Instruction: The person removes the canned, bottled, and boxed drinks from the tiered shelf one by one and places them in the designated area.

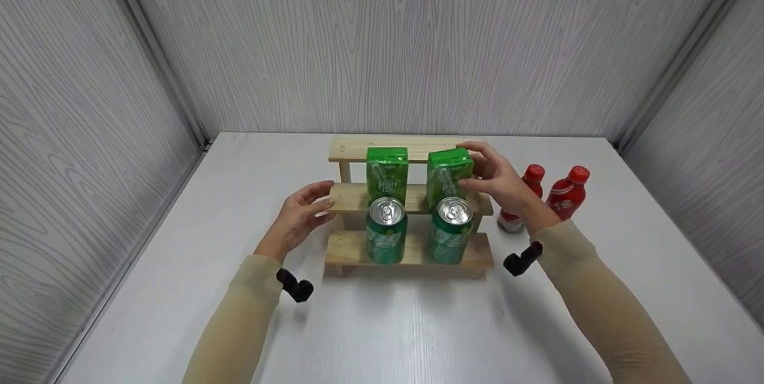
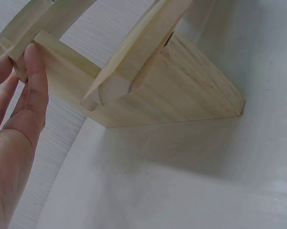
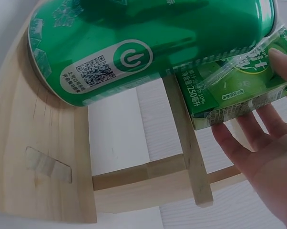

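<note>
A three-tier wooden shelf rack [image 1: 348,248] stands on the white table. My left hand [image 1: 298,214] pinches the left end of its middle tier; the left wrist view has the thumb and fingers around that board end. On the same tier, toward the right, my right hand [image 1: 500,182] grips a green juice carton [image 1: 444,181], thumb on its front and fingers behind. The carton is turned slightly, and a straw in clear wrap shows on it in the right wrist view. A second green juice carton [image 1: 387,172] stands upright to its left.
Two green drink cans, the left can [image 1: 386,237] and the right can [image 1: 450,237], stand on the bottom tier before the cartons. Right of the rack are two red-capped bottles, one bottle [image 1: 568,194] farther right, another bottle [image 1: 533,176] partly behind my right hand. Wood-grain panels [image 1: 382,43] enclose the table.
</note>
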Demonstrator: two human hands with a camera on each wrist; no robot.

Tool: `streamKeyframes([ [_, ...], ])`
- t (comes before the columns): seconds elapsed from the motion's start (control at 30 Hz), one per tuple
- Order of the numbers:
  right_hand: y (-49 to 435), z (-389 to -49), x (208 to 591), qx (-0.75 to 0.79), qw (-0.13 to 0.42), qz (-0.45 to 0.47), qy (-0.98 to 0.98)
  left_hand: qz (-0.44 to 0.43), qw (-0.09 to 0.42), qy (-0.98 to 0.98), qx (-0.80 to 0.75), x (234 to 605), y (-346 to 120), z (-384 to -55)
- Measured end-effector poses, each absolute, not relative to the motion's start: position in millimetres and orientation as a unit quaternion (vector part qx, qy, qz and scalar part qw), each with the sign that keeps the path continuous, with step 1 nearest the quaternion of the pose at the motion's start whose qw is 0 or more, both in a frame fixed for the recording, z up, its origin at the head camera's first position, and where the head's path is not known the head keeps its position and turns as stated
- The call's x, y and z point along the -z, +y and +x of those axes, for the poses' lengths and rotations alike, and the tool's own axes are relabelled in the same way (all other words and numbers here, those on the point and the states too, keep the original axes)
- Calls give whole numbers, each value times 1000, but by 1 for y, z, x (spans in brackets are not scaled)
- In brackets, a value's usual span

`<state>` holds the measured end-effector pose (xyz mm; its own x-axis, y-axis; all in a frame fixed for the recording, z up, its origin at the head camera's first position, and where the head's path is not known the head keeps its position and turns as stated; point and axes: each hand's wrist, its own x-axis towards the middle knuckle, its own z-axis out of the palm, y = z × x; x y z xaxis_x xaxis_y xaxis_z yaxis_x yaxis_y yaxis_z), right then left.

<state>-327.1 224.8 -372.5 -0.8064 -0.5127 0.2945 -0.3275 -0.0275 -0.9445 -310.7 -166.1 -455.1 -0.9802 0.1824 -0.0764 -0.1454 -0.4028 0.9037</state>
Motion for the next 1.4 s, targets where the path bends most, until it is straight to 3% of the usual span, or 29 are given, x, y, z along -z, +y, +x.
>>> streamKeyframes([
  [0.27,224,-329,373,653,87,-278,699,20,97,537,-838,456,-166,-311],
  [1.4,251,-312,368,645,28,-229,729,22,104,568,-816,453,-167,-314],
])
